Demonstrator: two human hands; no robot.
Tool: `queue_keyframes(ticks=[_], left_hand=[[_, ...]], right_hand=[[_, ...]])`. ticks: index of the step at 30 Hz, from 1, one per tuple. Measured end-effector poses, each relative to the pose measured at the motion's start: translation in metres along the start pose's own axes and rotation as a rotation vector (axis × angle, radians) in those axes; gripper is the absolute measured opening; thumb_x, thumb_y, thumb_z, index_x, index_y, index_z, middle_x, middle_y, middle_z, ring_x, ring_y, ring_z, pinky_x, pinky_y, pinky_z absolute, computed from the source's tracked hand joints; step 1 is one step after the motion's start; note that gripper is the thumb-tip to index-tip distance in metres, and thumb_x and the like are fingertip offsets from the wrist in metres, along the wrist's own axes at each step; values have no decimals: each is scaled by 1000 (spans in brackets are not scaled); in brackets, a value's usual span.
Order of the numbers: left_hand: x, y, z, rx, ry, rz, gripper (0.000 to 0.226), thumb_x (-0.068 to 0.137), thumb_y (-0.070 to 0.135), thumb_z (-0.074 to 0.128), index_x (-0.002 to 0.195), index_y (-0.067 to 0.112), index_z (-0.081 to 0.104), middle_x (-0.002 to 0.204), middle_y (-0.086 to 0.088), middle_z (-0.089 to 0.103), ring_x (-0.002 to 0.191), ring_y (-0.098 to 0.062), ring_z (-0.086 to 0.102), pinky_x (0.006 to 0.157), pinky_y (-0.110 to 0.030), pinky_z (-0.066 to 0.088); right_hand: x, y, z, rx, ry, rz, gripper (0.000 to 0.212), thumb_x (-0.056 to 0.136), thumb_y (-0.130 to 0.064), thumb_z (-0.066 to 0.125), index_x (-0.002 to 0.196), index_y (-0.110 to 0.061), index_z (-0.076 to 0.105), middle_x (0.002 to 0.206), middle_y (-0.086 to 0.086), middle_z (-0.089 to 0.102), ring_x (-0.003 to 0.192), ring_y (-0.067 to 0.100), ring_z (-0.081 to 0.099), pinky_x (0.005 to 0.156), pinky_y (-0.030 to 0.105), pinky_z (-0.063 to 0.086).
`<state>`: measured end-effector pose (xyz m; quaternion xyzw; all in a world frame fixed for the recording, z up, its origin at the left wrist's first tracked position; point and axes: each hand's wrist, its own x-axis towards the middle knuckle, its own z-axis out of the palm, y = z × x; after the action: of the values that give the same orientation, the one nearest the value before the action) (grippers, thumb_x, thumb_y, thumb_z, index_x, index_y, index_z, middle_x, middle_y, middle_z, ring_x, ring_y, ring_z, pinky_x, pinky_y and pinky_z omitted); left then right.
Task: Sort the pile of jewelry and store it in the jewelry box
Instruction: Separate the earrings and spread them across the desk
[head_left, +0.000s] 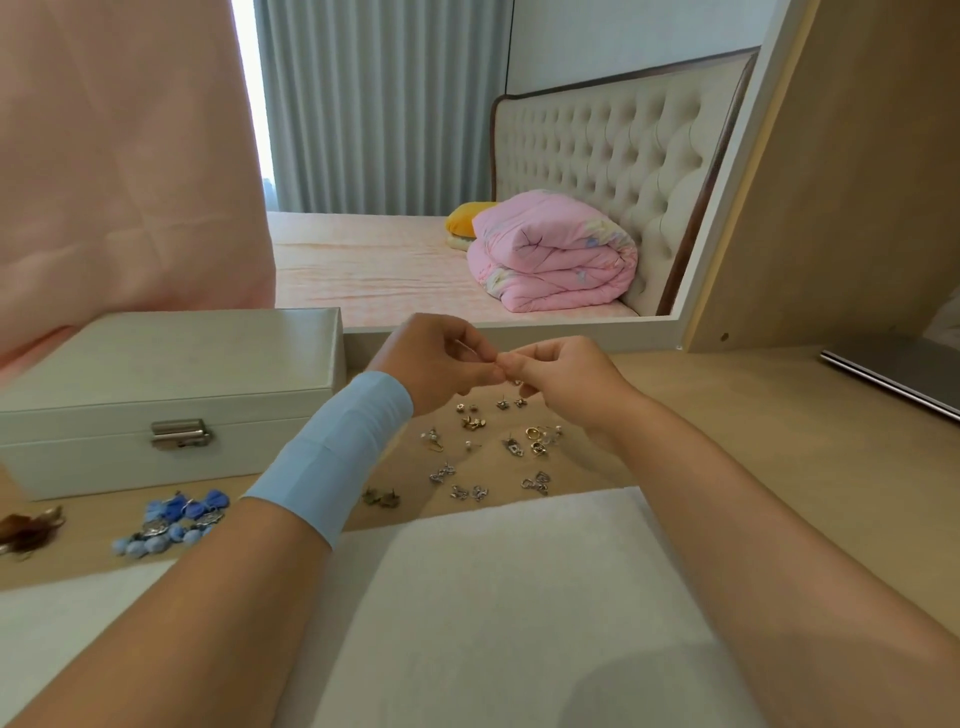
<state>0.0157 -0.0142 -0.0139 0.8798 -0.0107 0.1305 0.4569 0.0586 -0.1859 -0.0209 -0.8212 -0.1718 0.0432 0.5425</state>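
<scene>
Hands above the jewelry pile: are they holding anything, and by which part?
Both hands, left and right, pinch something tiny between their fingers where the fingertips meet. It is too small to identify, so the part gripped cannot be told.

Both arms reach in from the bottom of the picture and meet in the middle. The left hand (439, 361) and the right hand (563, 379) are curled, fingertips touching, pinching something tiny. A blue band (337, 457) wraps the left wrist

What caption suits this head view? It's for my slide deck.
Both hands pinch a tiny piece above scattered earrings, beside the closed jewelry box.
</scene>
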Motion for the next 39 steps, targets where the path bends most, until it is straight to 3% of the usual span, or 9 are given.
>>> queue_keyframes(ticks=[4, 8, 11, 15, 21, 27, 30, 33, 39], left_hand=[[4, -5, -11, 179, 9, -55, 11, 79, 25, 82, 83, 27, 72, 79, 7, 73, 76, -21, 71, 72, -37, 61], [5, -11, -13, 390, -125, -92, 9, 83, 26, 77, 88, 34, 75, 88, 16, 72, 82, -4, 67, 81, -23, 54], [2, -11, -7, 525, -231, -82, 8, 83, 28, 77, 84, 35, 76, 84, 22, 67, 87, -2, 63, 92, -27, 52], [1, -7, -3, 630, -311, -68, 9, 85, 29, 74, 88, 37, 77, 83, 25, 66, 91, -3, 63, 95, -29, 52], [0, -4, 6, 713, -409, -79, 14, 86, 29, 74, 99, 34, 78, 109, 18, 70, 104, -7, 61, 100, -29, 48], [1, -6, 11, 729, -385, -63, 10, 86, 30, 73, 94, 34, 78, 90, 22, 66, 96, -6, 63, 96, -32, 52], [0, -6, 12, 693, -324, -41, 11, 88, 31, 70, 94, 35, 78, 93, 21, 70, 92, -4, 63, 93, -32, 54], [3, -5, 14, 511, -179, -17, 8, 86, 31, 72, 87, 38, 77, 86, 20, 70, 86, -4, 64, 89, -31, 55], [2, -3, 33, 228, 18, 16, 4, 84, 37, 75, 85, 40, 77, 71, 23, 64, 70, -3, 62, 77, -28, 54]], right_hand=[[-2, 6, 6, 11, -78, -46, 9, 95, -13, 68, 97, -14, 77, 86, -3, 71, 63, 1, 57, 55, 8, 42], [1, 10, -16, -460, -153, -94, 16, 93, -12, 71, 96, -24, 80, 85, -18, 70, 64, -17, 57, 69, 9, 41], [6, 13, -41, -685, -161, -37, 16, 90, -15, 75, 95, -29, 80, 89, -19, 72, 79, -10, 62, 79, 13, 48], [7, 25, -53, -733, -183, 50, 19, 83, -14, 80, 89, -32, 81, 89, -18, 73, 88, 2, 67, 89, 27, 54], [8, 29, -45, -766, -202, -7, 19, 83, -22, 81, 97, -34, 81, 96, -17, 73, 89, 2, 65, 90, 27, 53], [7, 31, -44, -853, -166, -75, 12, 88, -29, 73, 94, -36, 80, 97, -20, 71, 99, 7, 64, 95, 34, 53], [5, 29, -45, -753, -80, -89, 12, 85, -27, 69, 87, -33, 79, 92, -19, 73, 91, 6, 66, 88, 33, 56], [5, 25, -41, -467, 4, -91, 12, 77, -18, 72, 78, -29, 78, 75, -15, 73, 70, 0, 65, 67, 26, 55], [4, 18, -38, -62, -69, -16, 14, 80, -13, 80, 88, -24, 83, 76, -7, 75, 50, 1, 50, 48, 14, 40]])
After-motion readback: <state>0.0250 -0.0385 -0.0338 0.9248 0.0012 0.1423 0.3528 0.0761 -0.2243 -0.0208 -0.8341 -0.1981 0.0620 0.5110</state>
